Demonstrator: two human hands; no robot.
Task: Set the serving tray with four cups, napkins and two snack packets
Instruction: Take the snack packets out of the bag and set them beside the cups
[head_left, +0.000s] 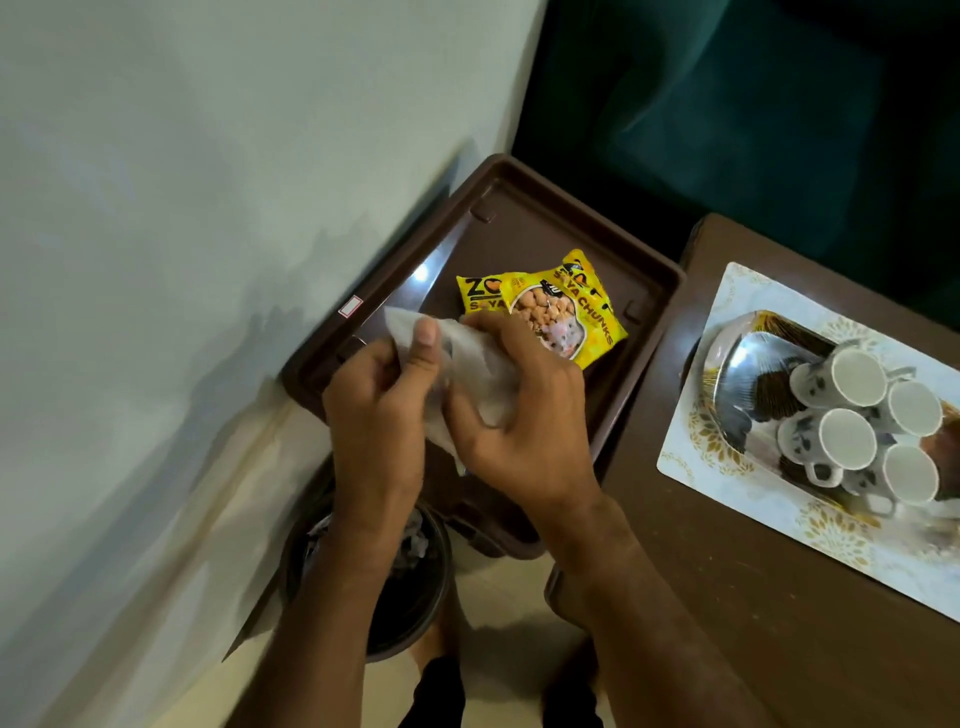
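A white napkin (470, 358) is held between both hands above a brown plastic stool top (524, 228). My left hand (382, 400) pinches its upper edge with thumb up. My right hand (524, 410) grips its crumpled right side. Two yellow soya-chunk snack packets (566, 306) lie overlapping on the stool top just beyond the hands. To the right, a shiny serving tray (748, 374) rests on a patterned mat (737, 291) and carries several white cups (852, 410) with dark flower prints, clustered at its right end.
The mat lies on a dark brown wooden table (727, 597). A dark round bin (410, 582) with scraps stands on the floor under my left forearm. A pale wall (208, 208) runs along the left. A dark green sofa (753, 130) fills the top right.
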